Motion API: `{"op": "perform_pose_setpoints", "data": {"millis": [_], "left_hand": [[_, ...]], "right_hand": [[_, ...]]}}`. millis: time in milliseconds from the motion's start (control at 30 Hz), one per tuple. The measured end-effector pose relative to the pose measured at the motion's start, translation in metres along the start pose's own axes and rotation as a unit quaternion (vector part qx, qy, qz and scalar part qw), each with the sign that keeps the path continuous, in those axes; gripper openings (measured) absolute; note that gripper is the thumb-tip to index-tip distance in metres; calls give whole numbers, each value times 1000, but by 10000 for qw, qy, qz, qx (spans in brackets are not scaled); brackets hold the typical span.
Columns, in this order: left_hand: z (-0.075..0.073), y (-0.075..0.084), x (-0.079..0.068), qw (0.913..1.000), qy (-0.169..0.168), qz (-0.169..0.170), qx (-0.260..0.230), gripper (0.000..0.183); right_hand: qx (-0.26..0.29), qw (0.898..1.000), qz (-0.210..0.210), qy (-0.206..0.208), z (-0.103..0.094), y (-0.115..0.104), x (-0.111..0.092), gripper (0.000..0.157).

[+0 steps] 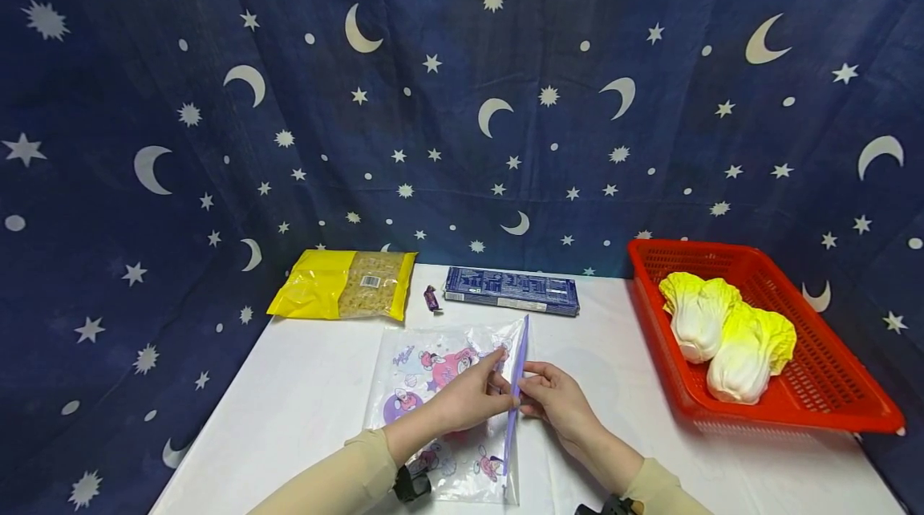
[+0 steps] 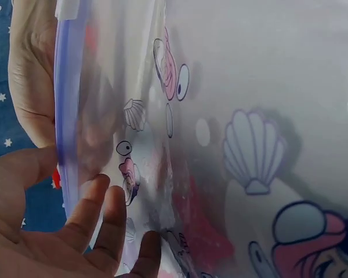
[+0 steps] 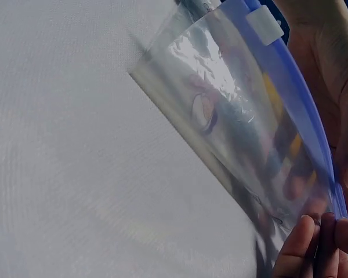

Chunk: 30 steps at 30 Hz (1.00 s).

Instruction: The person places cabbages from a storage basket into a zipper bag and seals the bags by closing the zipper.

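Observation:
A clear slider zip bag (image 1: 451, 451) with pink and purple cartoon prints lies on the white table, its purple zip strip (image 1: 516, 387) along the right side and raised off the tabletop. My left hand (image 1: 472, 395) pinches the strip from the left, thumb at the strip and fingers against the printed face (image 2: 255, 145). From the right, my right hand (image 1: 559, 403) pinches the same edge between thumb and fingertips, close to the left thumb. A white slider (image 3: 264, 25) sits on the strip, away from the right fingertips.
Behind the bag lie a yellow packet (image 1: 310, 282) with a see-through part, a small purple wrapped candy (image 1: 431, 298) and a flat dark blue box (image 1: 511, 290). A red basket (image 1: 859, 419) at the right holds two Chinese cabbages (image 1: 747, 362). A starry blue cloth (image 1: 447, 98) hangs behind the table.

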<state>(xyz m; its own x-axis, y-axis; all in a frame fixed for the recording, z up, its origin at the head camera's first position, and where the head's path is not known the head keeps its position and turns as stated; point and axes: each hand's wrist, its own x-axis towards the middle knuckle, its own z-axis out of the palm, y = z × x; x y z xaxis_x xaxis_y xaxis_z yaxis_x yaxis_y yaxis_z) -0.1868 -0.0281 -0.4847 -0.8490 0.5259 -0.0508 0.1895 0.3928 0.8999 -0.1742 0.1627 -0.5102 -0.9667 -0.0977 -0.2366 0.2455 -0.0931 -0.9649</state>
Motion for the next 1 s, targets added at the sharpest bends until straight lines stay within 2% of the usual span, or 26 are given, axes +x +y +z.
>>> {"op": "perform_pose_setpoints", "data": {"millis": [133,367,500,667,767,833,1000], "left_hand": [[1,-2,-1,10000,90,16,-21,85],[2,-4,-3,9989,265,118,367,82],[1,-3,-3,9965,315,202,747,74],[0,-1,-3,9931,389,200,1089,68],[0,1,-4,9940,427,92,1001,70],[0,2,-4,9961,414,38,776,71],[2,6,-4,9990,353,122,257,70]], "right_hand": [[51,9998,-129,135,2,1,0,45],[-86,9980,-420,470,5,0,-1,30],[-373,9960,-554,588,5,-3,-2,24],[-917,9903,-655,817,3,-6,-3,29],[-1194,9860,-656,960,1,-8,-3,29],[-1314,9837,-634,1048,0,-9,-2,27],[-1457,9817,-595,1075,1,-8,1,33]]}}
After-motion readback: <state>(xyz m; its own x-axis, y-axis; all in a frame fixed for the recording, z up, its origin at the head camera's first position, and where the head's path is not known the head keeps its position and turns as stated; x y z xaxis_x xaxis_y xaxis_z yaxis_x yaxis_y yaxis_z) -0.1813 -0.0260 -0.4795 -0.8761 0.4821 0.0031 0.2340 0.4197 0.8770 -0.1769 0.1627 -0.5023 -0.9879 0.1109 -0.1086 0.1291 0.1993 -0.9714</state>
